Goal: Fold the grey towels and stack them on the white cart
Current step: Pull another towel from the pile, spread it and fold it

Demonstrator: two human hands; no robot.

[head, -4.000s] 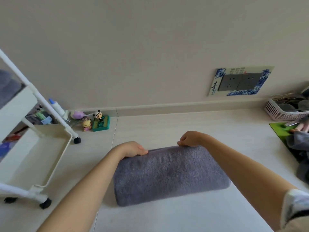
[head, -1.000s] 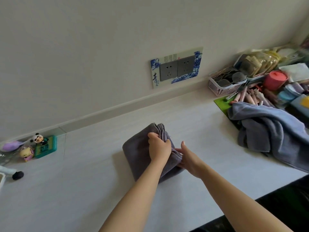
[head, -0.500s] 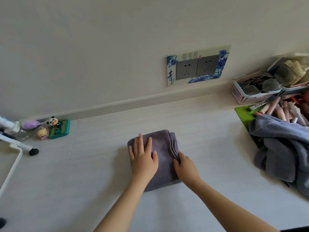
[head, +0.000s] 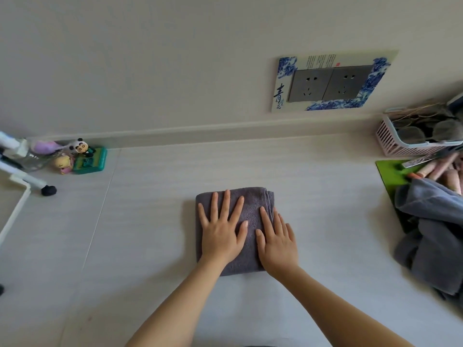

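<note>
A grey towel point(head: 253, 196), folded into a small thick rectangle, lies on the pale floor in the middle of the view. My left hand point(head: 221, 230) lies flat on its top with fingers spread and straight. My right hand point(head: 275, 240) presses flat on the towel's right side, over its layered edge. A loose heap of unfolded grey towels point(head: 431, 234) sits at the right edge. Only a corner of the white cart point(head: 18, 194) shows at the far left, with one black wheel.
Small toy figures and a green box point(head: 86, 160) stand by the skirting at the left. A pink basket point(head: 416, 139) and a green mat with tubes point(head: 398, 174) sit at the right. A wall socket plate point(head: 330, 82) is above.
The towel went from a long fold to a small rectangle. Within the last second both hands let go of its edge and now lie flat on top of it.
</note>
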